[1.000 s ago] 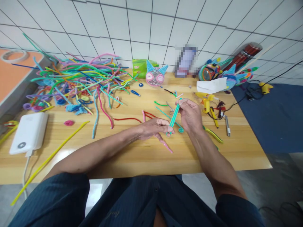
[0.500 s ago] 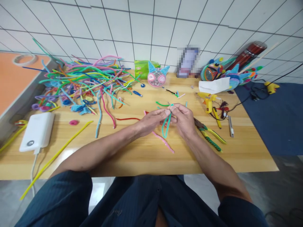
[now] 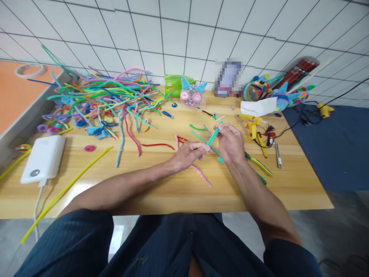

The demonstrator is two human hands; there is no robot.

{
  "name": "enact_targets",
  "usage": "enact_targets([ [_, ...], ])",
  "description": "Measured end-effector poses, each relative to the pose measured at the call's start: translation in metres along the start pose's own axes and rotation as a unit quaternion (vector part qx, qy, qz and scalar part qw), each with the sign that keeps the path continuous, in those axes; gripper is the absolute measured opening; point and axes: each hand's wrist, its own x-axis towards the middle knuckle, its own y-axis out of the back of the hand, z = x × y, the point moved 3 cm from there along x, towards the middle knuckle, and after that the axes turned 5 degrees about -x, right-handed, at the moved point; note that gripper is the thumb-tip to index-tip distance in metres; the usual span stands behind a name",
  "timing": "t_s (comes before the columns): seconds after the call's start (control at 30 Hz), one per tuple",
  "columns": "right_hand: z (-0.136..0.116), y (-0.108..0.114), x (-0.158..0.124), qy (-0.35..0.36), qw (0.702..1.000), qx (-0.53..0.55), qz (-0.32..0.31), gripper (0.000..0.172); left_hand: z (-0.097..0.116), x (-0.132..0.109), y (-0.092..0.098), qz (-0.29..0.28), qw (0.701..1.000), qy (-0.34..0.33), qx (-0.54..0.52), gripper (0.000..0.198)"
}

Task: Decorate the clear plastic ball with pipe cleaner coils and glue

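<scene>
Over the middle of the table, a doubled teal pipe cleaner (image 3: 213, 135) runs slantwise between my two hands. My left hand (image 3: 188, 154) pinches its lower end between thumb and fingers. At the upper end, my right hand (image 3: 231, 143) is closed on it with thumb and fingertips. Another teal strand (image 3: 198, 135) passes behind the fingers and ends in a small curl below my right hand; whether it joins the held piece I cannot tell. A pink pipe cleaner (image 3: 202, 176) lies under my left hand, and a red pipe cleaner (image 3: 158, 145) lies left of it.
Many coloured pipe cleaners (image 3: 109, 92) are heaped at the back left. Right of my hands lie pliers (image 3: 261, 166), a yellow glue gun (image 3: 250, 124) and a utility knife (image 3: 278, 156). A power bank (image 3: 43, 159) stands at left. An owl-like craft piece (image 3: 191, 97) sits at the back.
My right hand has moved up and right, away from the left, which has dropped slightly. The teal loop that hung below my fingers is now drawn out between both hands.
</scene>
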Motion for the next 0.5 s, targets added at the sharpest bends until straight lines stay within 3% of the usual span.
enact_targets([
  [0.2, -0.001, 0.0071, 0.0101, -0.004, 1.0, -0.007, 0.002, 0.031, -0.0076, 0.0005, -0.0012, -0.074, 0.995, 0.046, 0.042, 0.038],
  [0.33, 0.0004, 0.0047, 0.0077, 0.007, 1.0, -0.018, 0.003, 0.025, -0.0076, -0.0001, -0.001, -0.093, 0.99, 0.087, 0.064, 0.033],
  [0.5, -0.0014, 0.0038, 0.0058, 0.016, 0.999, -0.047, -0.006, 0.031, -0.0033, -0.0028, -0.0016, -0.095, 0.987, 0.103, 0.077, 0.025],
])
